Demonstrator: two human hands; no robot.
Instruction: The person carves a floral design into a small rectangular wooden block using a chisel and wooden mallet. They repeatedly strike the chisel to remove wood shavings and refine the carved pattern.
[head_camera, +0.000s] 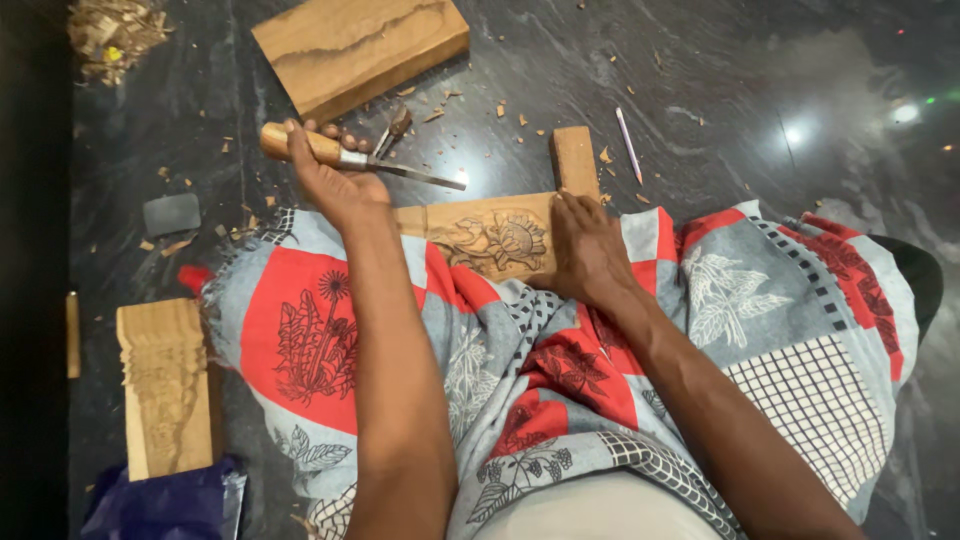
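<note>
right hand (590, 250): is being pressed flat on the right end of the carved panel (495, 240), fingers (572, 215) lying together and spread over the wood, not curled round it; the panel is being pinned against the lap.

carved panel: is being held across the knees on the patterned cloth (560, 370), just to the left of the right hand's fingers and directly under them; its long axis is running left to right, with 1 carved flower showing beside the fingertips.

left hand (330, 180): is being kept raised just beyond the panel's left end, fingers clamped round the wooden handle of the chisel (360, 160).

chisel: is being held nearly level, its long axis lying left to right; the blade is pointing rightward from the left fingers, toward the far edge of the panel, its tip near but apart from the wood.

nearer hand: the right hand is already touching the panel; the left is close, with only the blade reaching toward it.

small block (574, 160): is standing just beyond the right fingertips, touching or nearly touching the panel's far edge; which one cannot be told.

second tool (392, 130): is lying on the dark floor (700, 90) just beyond the left fingers.

plank (360, 50): is lying farther off, beyond the left hand.

pencil (628, 145): is lying beyond and to the right of the right fingers.
</note>
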